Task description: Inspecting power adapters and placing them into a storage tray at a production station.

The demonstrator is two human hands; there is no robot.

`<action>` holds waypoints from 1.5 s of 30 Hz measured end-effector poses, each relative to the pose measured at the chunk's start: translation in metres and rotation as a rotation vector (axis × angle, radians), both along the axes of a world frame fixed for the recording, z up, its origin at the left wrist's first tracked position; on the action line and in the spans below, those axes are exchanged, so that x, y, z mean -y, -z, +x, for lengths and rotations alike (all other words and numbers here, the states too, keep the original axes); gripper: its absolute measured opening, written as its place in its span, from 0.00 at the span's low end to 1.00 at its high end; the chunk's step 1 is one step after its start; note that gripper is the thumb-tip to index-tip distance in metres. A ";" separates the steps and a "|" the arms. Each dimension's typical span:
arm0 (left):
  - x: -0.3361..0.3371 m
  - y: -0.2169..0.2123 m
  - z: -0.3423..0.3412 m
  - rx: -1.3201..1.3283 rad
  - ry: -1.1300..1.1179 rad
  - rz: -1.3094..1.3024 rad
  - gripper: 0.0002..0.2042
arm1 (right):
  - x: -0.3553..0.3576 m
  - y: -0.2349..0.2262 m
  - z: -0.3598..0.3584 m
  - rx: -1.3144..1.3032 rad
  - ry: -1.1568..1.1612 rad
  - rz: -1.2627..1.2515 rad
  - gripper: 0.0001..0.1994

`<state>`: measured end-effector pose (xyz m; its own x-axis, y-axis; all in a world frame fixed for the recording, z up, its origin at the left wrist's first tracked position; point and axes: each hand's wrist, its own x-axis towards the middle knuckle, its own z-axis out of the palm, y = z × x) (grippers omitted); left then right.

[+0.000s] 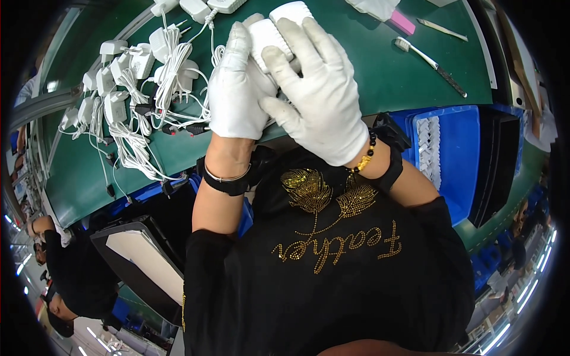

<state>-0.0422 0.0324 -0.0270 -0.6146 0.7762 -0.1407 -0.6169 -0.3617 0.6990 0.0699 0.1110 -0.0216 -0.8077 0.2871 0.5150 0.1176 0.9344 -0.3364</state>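
My left hand, in a white glove, is closed around the side of a white power adapter with a ribbed edge. A second white block of like shape sits against it, farther off. My right hand, also gloved, lies over both pieces with its fingers bent onto them. The palms hide their undersides. Left of my hands, several white power adapters with bundled white cables and dark plugs lie heaped on the green table.
A toothbrush, a pink block and a thin white stick lie at the far right. Beside the table at right stands a blue bin holding white pieces. Another person is at lower left.
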 end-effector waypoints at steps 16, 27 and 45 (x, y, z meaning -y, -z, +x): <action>0.004 -0.013 0.000 -0.217 0.028 -0.114 0.24 | -0.037 -0.029 -0.018 -0.085 -0.212 -1.085 0.23; 0.036 -0.052 0.022 -0.369 -0.084 0.030 0.26 | -0.004 -0.020 0.023 -0.252 -0.235 -1.227 0.38; 0.070 -0.022 -0.020 -1.954 -0.069 -0.752 0.28 | -0.049 -0.101 0.032 -0.992 -0.761 -1.743 0.19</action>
<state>-0.0617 -0.0375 -0.0047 -0.3345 0.8659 0.3720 0.9335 0.2504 0.2566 0.1018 0.1604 0.0789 -0.6656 0.6480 0.3701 -0.7449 -0.5473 -0.3815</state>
